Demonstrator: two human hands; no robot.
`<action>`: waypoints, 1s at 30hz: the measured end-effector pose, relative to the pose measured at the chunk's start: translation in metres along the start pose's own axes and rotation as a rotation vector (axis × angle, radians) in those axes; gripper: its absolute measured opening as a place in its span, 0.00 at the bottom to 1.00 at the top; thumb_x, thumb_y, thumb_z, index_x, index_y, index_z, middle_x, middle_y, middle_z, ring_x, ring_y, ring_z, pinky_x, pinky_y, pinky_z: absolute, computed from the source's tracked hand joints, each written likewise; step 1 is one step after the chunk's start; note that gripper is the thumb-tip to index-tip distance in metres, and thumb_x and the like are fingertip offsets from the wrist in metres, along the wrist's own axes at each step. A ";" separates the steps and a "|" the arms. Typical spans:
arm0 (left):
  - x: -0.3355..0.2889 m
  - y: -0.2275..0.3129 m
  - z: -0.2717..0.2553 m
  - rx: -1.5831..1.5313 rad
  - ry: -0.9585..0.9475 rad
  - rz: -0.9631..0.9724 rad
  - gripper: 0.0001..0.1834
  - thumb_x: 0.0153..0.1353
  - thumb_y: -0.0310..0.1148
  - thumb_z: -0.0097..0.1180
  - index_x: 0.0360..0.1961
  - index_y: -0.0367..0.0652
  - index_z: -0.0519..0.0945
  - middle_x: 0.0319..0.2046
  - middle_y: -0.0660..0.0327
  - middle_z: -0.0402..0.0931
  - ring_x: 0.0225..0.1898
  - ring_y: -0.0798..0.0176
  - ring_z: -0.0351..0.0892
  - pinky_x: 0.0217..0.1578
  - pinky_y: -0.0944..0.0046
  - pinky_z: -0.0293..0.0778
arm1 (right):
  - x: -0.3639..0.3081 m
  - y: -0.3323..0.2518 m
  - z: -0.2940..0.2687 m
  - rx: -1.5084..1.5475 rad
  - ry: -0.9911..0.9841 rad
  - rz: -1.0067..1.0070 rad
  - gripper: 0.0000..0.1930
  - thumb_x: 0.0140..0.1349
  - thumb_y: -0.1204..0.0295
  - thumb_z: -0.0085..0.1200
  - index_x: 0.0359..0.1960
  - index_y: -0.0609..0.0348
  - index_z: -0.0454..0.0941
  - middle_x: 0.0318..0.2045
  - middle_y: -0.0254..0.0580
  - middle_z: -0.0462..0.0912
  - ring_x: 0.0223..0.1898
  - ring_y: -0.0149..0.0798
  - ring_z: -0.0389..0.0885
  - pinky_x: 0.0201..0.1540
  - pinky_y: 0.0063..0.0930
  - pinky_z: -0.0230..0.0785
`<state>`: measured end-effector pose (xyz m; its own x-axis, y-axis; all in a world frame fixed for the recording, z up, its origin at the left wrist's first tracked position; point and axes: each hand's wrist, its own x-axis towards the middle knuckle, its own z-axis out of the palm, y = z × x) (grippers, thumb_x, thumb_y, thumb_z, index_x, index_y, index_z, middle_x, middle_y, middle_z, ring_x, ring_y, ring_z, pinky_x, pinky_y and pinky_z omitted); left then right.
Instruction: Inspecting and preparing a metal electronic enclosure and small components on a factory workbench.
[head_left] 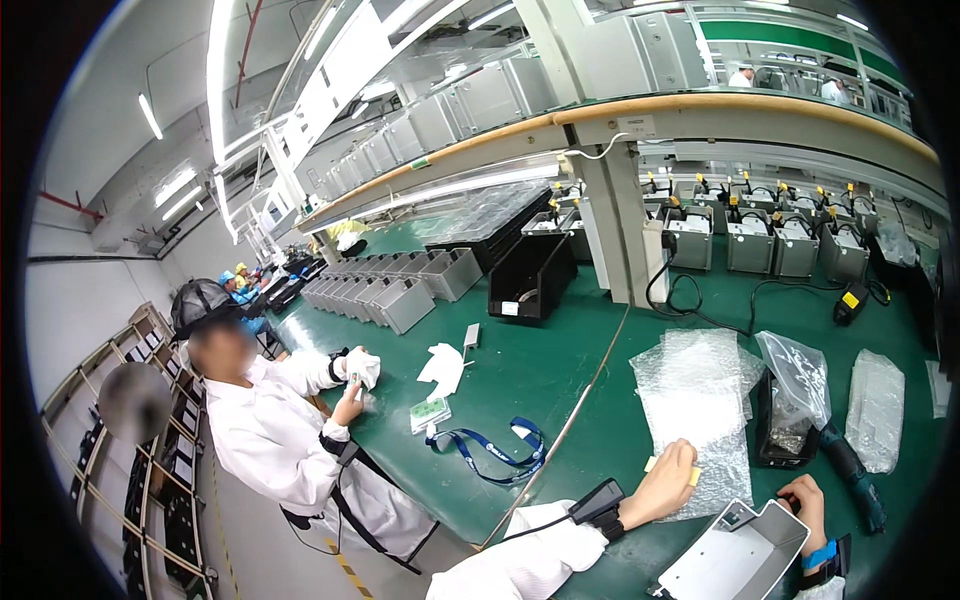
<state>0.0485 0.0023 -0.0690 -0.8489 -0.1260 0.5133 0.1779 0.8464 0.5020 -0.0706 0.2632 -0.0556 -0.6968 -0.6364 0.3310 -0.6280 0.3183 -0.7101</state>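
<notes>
My left hand (665, 487) is closed over a small yellow piece (694, 477) whose ends show on both sides of the fingers; its kind is hard to make out. Beneath that hand lies clear bubble wrap (690, 385). An open grey metal box (735, 555) is tilted at the lower edge, its pale inside facing up. Beside its right corner my right hand (806, 503) has its fingers curled at the box's edge, and they seem to hold it. A blue band and a dark strap circle the right wrist. A dark device is strapped to my left wrist.
A black bin (785, 430) with small parts, a teal power tool (852, 475) and more bubble wrap (875, 410) lie to the right. A blue lanyard (490, 455) is left of me. A co-worker (280, 430) in white handles something white. Grey boxes (395, 300) line the bench under a shelf.
</notes>
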 end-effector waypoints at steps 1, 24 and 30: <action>0.002 0.001 0.001 -0.026 -0.010 0.035 0.15 0.43 0.16 0.46 0.33 0.33 0.58 0.35 0.46 0.58 0.39 0.44 0.62 0.42 0.54 0.61 | 0.000 0.001 0.000 -0.006 0.026 -0.018 0.08 0.39 0.82 0.57 0.25 0.64 0.74 0.25 0.45 0.70 0.25 0.40 0.69 0.28 0.29 0.63; -0.004 0.005 -0.025 0.065 0.128 0.185 0.10 0.40 0.21 0.56 0.28 0.42 0.77 0.29 0.61 0.76 0.28 0.58 0.78 0.27 0.63 0.74 | 0.000 0.001 -0.004 -0.044 -0.038 -0.057 0.07 0.47 0.75 0.60 0.28 0.60 0.78 0.27 0.42 0.76 0.26 0.40 0.75 0.30 0.29 0.69; -0.001 0.013 -0.024 0.111 0.069 0.130 0.08 0.52 0.20 0.48 0.31 0.41 0.78 0.27 0.53 0.76 0.26 0.49 0.75 0.26 0.57 0.71 | 0.001 0.022 0.003 -0.009 -0.084 -0.209 0.06 0.55 0.71 0.52 0.33 0.58 0.74 0.32 0.42 0.74 0.36 0.46 0.75 0.39 0.35 0.67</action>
<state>0.0634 0.0005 -0.0460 -0.7856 -0.0438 0.6171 0.2244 0.9094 0.3503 -0.0843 0.2672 -0.0722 -0.5199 -0.7455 0.4170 -0.7591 0.1793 -0.6258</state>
